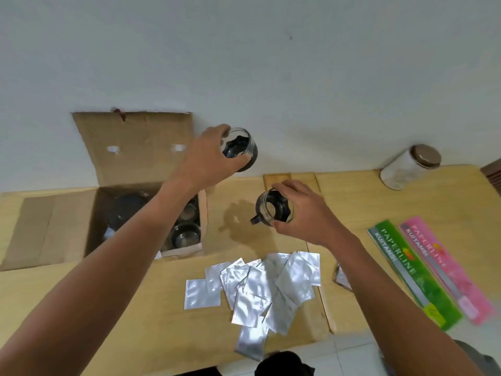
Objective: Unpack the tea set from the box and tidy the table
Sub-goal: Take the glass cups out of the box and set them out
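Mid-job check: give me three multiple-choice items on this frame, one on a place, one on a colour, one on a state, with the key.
1. Where does the open brown cardboard box lie?
A. on the table's left part
B. on the floor
C. beside the white lidded canister

2. What colours are the two long flat PAPERLINE receipt pads?
A. blue and yellow
B. green and pink
C. both white

3. What is the left hand doing?
A. resting flat on the table
B. hanging empty
C. gripping a clear glass cup with a dark base

Key: 1 A, the box sits at the wooden table's left. 2 B, one pad green, one pink. 3 C, its fingers curl round the cup's rim.
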